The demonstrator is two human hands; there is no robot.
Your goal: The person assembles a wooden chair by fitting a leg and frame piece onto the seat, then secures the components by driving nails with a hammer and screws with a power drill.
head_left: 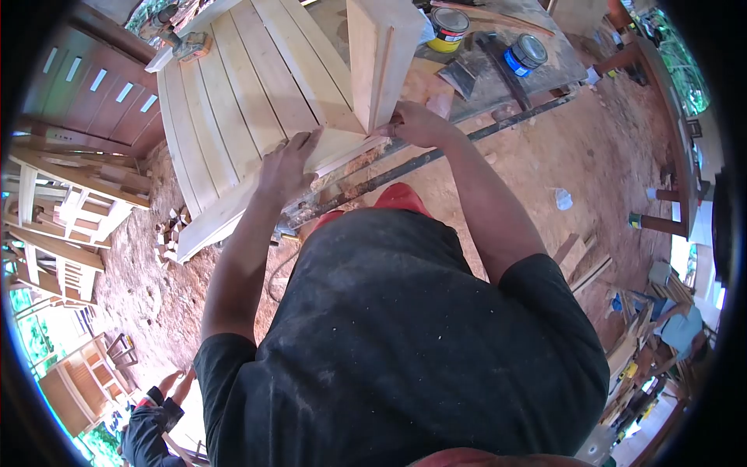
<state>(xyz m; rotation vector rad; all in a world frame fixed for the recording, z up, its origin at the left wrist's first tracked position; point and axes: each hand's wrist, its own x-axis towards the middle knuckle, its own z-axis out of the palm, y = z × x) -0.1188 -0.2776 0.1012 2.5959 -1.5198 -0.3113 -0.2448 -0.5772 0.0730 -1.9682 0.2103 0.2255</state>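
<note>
A slatted panel of pale wood (261, 86) lies on the workbench, with a wider rail (222, 222) along its near end. My left hand (288, 167) rests on that rail, fingers stretched toward the slats and pressing on the surface. A thick upright wooden board (377, 62) stands at the panel's right corner. At its foot is my right hand (424, 124), its fingers bent against the board's lower edge where it meets the rail. Part of the right hand's grip is hidden.
A cordless drill (191, 45) lies on the panel's far left. Tins, one yellow-labelled (449, 29) and one blue-labelled (526, 54), stand on the bench (498, 19). Wooden frames (70, 202) stand left. Another person (152, 424) is at lower left; offcuts (580, 261) lie right.
</note>
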